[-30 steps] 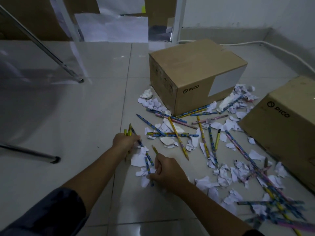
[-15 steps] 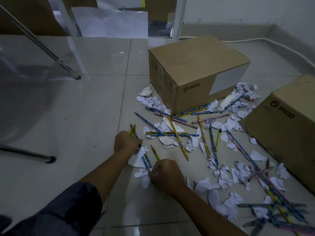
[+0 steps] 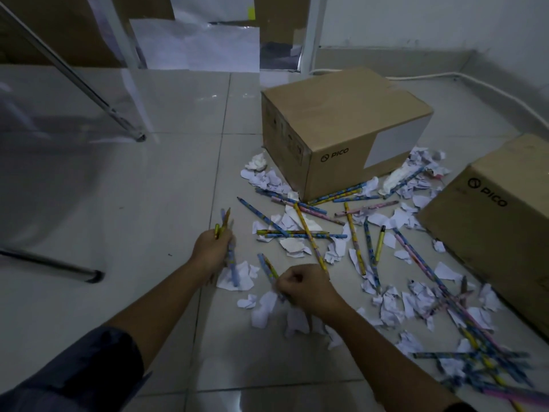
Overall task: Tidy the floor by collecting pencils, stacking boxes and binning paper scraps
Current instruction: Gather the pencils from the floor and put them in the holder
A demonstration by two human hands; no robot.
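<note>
My left hand (image 3: 211,248) is curled around a small bundle of pencils (image 3: 225,233); their tips stick out above my fist and the other ends reach down to a white paper scrap (image 3: 237,276) lying just below the hand. My right hand (image 3: 306,288) is closed low over the tiled floor (image 3: 118,203), and its fingers pinch two pencils (image 3: 269,267), one blue and one yellow, which point up and to the left from my knuckles. Under and around this hand lie more torn paper scraps (image 3: 264,309). In front of my hands many loose pencils (image 3: 309,233) are crossed over each other on the floor, mixed with crumpled paper. Behind them stands a closed cardboard box (image 3: 341,126) with the word PICO and a white label on its side; some pencils and scraps lie against its lower edge. A second PICO box (image 3: 502,209) stands at the right, and a long row of pencils (image 3: 445,292) runs along its side toward another heap of pencils (image 3: 487,367) at the lower right. A metal leg (image 3: 74,75) comes down slanted to the floor at the upper left, and a dark tube (image 3: 53,264) lies at the left side. I wear a dark sleeve (image 3: 74,376) on my left arm.
</note>
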